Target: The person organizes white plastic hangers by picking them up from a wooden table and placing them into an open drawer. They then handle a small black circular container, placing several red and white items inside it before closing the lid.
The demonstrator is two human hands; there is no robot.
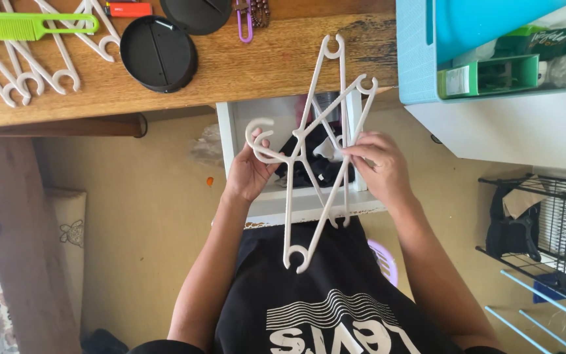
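On the wooden desk at far left lies a green comb over a spread of loose white hanger pieces, then two round black lids. My left hand grips a hooked end of the white plastic hanger frame, fingers curled around it. The frame hangs crossed over the open white drawer. My right hand pinches a bar near the frame's middle. Further right stand a turquoise bin and a black wire rack.
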